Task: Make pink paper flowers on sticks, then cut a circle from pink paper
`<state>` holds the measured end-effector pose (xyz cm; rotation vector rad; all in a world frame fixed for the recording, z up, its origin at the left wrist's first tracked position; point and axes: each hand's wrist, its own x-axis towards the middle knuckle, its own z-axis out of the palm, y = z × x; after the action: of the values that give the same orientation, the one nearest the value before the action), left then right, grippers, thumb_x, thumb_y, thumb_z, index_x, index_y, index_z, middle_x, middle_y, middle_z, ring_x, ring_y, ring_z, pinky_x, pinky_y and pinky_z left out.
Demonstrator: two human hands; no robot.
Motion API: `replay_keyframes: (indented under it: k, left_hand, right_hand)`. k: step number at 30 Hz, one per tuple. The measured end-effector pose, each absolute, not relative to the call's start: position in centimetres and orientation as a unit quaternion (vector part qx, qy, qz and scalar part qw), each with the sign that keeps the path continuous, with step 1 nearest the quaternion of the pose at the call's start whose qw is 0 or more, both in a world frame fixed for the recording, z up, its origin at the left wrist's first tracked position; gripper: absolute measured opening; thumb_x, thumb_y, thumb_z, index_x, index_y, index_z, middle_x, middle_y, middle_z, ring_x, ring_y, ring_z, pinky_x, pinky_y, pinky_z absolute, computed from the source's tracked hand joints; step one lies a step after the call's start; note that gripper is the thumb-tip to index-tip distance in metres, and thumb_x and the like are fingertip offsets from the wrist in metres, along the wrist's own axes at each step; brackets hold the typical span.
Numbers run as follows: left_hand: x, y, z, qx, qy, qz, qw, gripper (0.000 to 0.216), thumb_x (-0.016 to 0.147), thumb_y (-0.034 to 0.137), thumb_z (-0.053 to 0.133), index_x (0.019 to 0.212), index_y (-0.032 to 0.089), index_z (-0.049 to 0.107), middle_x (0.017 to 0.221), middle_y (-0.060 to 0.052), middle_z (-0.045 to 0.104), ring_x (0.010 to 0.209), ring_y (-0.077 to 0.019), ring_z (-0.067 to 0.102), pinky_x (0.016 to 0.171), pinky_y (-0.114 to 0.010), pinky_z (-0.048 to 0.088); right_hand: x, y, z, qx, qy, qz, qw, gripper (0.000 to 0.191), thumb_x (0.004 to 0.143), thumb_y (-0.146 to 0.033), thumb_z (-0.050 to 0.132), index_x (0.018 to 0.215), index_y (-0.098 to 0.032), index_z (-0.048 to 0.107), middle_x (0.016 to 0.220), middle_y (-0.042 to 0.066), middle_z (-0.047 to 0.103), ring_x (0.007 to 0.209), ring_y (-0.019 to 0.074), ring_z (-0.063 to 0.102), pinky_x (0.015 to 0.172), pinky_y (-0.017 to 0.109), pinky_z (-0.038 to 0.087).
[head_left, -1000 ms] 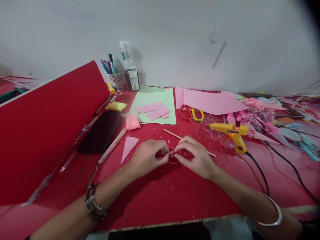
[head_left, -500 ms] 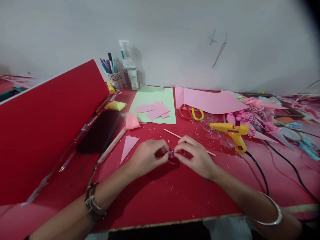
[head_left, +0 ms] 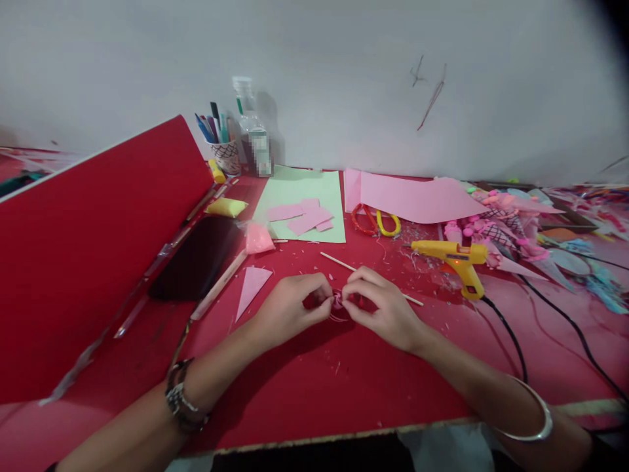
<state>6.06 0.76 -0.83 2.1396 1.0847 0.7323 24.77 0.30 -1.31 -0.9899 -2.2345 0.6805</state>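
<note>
Red-surfaced table (head_left: pixel 314 393) before me. Pale green paper sheet (head_left: pixel 295 187) flat beyond my hands. My left hand (head_left: pixel 295 305) and right hand (head_left: pixel 386 305) sit close together. Yellow pistol-shaped glue gun (head_left: pixel 455 252) lies to their right. Thin pale wooden stick (head_left: pixel 337 261), partly hidden by my right hand. Between both hands, my fingers pinch a small pink stringy piece (head_left: pixel 337 300).

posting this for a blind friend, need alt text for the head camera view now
A person's left hand and right hand pinch a small pink piece between them over a red tabletop. A yellow glue gun lies to the right; pink paper scraps rest on a pale green sheet behind.
</note>
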Motion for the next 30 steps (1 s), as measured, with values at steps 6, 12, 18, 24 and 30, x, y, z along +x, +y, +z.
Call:
replay_keyframes:
  k: [6,12,18,24,30]
  left_hand:
    - [5.8,1.0,-0.96,0.824,0.383,0.295,0.296,0.009,0.077,0.014,0.045,0.075,0.017,0.054,0.068,0.002,0.058,0.062,-0.0081,0.052,0.059,-0.019,0.04]
    - [5.73,0.98,-0.96,0.817,0.402,0.309,0.275,0.014,0.077,0.012,0.04,0.075,0.017,0.053,0.066,0.002,0.057,0.06,-0.0085,0.052,0.057,-0.018,0.039]
    - [5.52,0.83,-0.79,0.835,0.389,0.309,0.235,0.019,0.07,0.008,0.033,0.058,0.017,0.044,0.051,0.005,0.041,0.047,-0.0072,0.037,0.047,-0.018,0.031]
    - [5.53,0.77,-0.65,0.834,0.394,0.312,0.228,0.023,0.071,0.008,0.032,0.051,0.017,0.039,0.046,0.006,0.033,0.043,-0.0061,0.031,0.044,-0.018,0.027]
    - [5.71,0.87,-0.8,0.81,0.405,0.339,0.254,0.017,0.076,0.013,0.04,0.068,0.017,0.054,0.061,0.004,0.057,0.053,-0.0063,0.05,0.052,-0.016,0.038]
  right_hand:
    - [24.77,0.3,-1.39,-0.372,-0.839,0.258,0.302,0.007,0.078,-0.013,0.049,0.08,-0.019,0.052,0.08,0.001,0.047,0.071,0.0117,0.048,0.065,0.024,0.041]
    - [24.77,0.36,-1.48,-0.376,-0.838,0.251,0.304,0.006,0.079,-0.015,0.049,0.081,-0.019,0.053,0.082,0.002,0.049,0.071,0.0116,0.049,0.065,0.024,0.041]
    - [24.91,0.38,-1.47,-0.373,-0.838,0.25,0.309,0.005,0.079,-0.016,0.049,0.082,-0.019,0.052,0.082,0.002,0.049,0.072,0.0123,0.049,0.066,0.025,0.041]
    - [24.86,0.38,-1.49,-0.373,-0.836,0.255,0.311,0.005,0.08,-0.016,0.049,0.081,-0.019,0.052,0.081,0.003,0.049,0.072,0.0122,0.05,0.067,0.025,0.042]
    - [24.96,0.45,-1.62,-0.375,-0.839,0.248,0.308,0.005,0.08,-0.017,0.049,0.081,-0.019,0.053,0.082,0.003,0.05,0.072,0.0121,0.05,0.066,0.025,0.042]
